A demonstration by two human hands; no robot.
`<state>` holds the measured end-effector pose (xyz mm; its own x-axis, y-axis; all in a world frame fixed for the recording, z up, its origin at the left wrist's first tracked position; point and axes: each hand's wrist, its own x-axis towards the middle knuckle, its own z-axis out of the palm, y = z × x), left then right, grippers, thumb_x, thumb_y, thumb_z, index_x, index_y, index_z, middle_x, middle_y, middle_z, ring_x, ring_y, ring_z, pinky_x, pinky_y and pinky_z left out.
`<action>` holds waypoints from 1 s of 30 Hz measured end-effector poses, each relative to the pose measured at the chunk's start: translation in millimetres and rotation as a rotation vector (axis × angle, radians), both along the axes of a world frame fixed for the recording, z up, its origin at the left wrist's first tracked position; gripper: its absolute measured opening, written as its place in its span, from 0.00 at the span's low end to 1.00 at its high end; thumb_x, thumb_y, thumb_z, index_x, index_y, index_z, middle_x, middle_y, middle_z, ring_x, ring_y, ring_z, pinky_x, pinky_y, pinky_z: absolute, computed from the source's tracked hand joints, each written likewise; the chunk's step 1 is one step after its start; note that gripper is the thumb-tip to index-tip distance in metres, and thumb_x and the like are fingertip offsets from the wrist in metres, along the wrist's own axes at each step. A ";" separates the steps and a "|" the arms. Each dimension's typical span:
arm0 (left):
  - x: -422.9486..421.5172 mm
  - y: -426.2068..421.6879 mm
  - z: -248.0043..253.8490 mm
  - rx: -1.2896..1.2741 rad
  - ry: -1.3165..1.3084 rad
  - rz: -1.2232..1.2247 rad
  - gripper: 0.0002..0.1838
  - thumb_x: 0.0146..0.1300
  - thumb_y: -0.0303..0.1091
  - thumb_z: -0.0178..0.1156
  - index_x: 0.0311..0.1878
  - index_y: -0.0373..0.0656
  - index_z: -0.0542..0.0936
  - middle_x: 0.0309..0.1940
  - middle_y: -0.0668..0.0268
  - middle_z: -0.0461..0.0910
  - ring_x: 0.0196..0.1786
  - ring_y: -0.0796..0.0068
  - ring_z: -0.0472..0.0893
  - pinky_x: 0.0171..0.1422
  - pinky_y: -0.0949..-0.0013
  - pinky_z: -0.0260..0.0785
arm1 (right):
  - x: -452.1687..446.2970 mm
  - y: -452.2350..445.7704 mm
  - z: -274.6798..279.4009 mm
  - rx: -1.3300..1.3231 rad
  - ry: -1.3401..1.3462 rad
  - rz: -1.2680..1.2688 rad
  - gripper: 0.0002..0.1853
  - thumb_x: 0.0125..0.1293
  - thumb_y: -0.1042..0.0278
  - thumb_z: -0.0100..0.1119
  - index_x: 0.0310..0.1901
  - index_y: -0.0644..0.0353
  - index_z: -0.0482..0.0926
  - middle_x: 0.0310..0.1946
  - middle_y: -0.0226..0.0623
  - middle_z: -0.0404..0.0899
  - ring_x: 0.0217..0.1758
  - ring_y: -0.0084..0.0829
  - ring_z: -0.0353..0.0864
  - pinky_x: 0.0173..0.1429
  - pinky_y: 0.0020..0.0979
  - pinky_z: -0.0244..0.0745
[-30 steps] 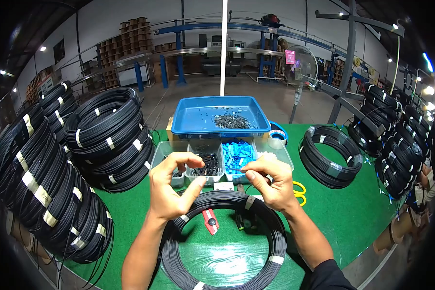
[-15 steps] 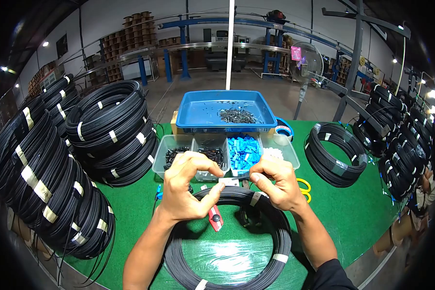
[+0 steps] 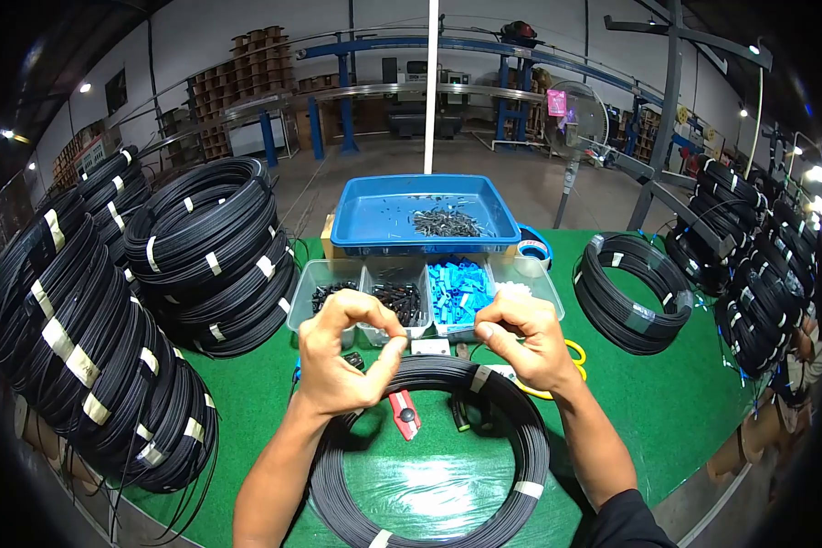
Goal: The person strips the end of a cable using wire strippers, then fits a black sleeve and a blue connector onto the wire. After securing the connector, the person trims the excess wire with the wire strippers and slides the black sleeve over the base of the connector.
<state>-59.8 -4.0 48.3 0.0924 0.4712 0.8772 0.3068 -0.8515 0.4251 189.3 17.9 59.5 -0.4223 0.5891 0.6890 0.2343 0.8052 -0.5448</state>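
Note:
My left hand (image 3: 342, 352) is raised over the far left side of a black cable coil (image 3: 324, 475), index finger and thumb brought together in a pinch. Opposite it, my right hand (image 3: 530, 342) also pinches, with a gap between the two hands. Whatever either pinch holds is too small to make out. A red tool with a black knob (image 3: 406, 416) lies inside the coil's far edge, near my left hand. Yellow-handled scissors (image 3: 575, 356) rest beside my right wrist, partly hidden.
Behind my hands stands a divided clear bin (image 3: 297, 315) with black parts (image 3: 397, 297) and blue connectors (image 3: 457, 288). A blue tray (image 3: 356, 215) of dark scraps sits behind it. Cable coils stack at left (image 3: 201, 247); another coil (image 3: 635, 292) lies at right on the green tabletop (image 3: 612, 411).
My left finger and thumb, apart before, have come together, and that hand has moved slightly left. A thin dark strand seen between the hands no longer shows. My right hand is nearly unchanged.

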 end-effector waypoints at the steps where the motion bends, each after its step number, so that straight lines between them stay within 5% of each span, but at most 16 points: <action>1: -2.1 -2.6 4.9 -0.019 0.027 -0.064 0.20 0.49 0.15 0.64 0.41 0.42 0.67 0.31 0.61 0.80 0.37 0.72 0.81 0.49 0.69 0.74 | 0.7 1.5 -0.7 0.009 0.013 0.006 0.04 0.63 0.74 0.62 0.36 0.64 0.83 0.25 0.35 0.78 0.27 0.28 0.77 0.33 0.29 0.69; 9: -0.5 -8.0 8.2 -0.133 -0.027 -0.113 0.26 0.48 0.22 0.65 0.52 0.40 0.68 0.39 0.60 0.81 0.45 0.73 0.79 0.56 0.69 0.66 | -11.0 0.8 -6.8 0.252 0.063 -0.044 0.08 0.55 0.82 0.68 0.38 0.64 0.85 0.29 0.39 0.84 0.28 0.34 0.84 0.33 0.31 0.76; 13: 3.8 -7.6 4.4 -0.165 -0.048 -0.125 0.27 0.48 0.22 0.66 0.53 0.40 0.68 0.39 0.60 0.81 0.44 0.74 0.79 0.55 0.70 0.65 | -14.0 6.4 -13.7 0.426 0.052 -0.061 0.12 0.52 0.83 0.71 0.40 0.64 0.85 0.29 0.39 0.84 0.28 0.35 0.85 0.32 0.32 0.79; 15: 5.6 -7.2 4.0 -0.141 -0.047 -0.072 0.26 0.49 0.22 0.68 0.51 0.39 0.69 0.35 0.61 0.84 0.41 0.73 0.85 0.52 0.70 0.75 | -15.0 6.9 -14.5 0.468 0.038 -0.056 0.13 0.52 0.83 0.71 0.41 0.64 0.85 0.30 0.39 0.84 0.28 0.35 0.85 0.32 0.32 0.79; 27: 10.6 0.6 -5.3 -0.088 -0.071 -0.031 0.24 0.49 0.20 0.68 0.49 0.40 0.70 0.26 0.65 0.84 0.34 0.75 0.86 0.48 0.71 0.75 | -15.4 9.0 -19.1 0.539 -0.010 -0.034 0.16 0.50 0.82 0.71 0.43 0.63 0.85 0.30 0.38 0.83 0.28 0.35 0.84 0.31 0.32 0.79; 30: 3.4 -4.5 -0.4 -0.167 -0.060 -0.064 0.24 0.51 0.17 0.65 0.50 0.41 0.67 0.32 0.63 0.80 0.38 0.75 0.81 0.53 0.69 0.73 | -11.8 11.0 -16.5 0.526 0.013 -0.035 0.15 0.50 0.82 0.71 0.42 0.63 0.85 0.30 0.38 0.83 0.28 0.35 0.84 0.31 0.32 0.79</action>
<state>-56.4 -8.5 47.9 0.0773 0.6052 0.7923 0.2239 -0.7849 0.5777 177.5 28.9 43.0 -0.3981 0.1756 0.9004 0.2616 0.9625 -0.0721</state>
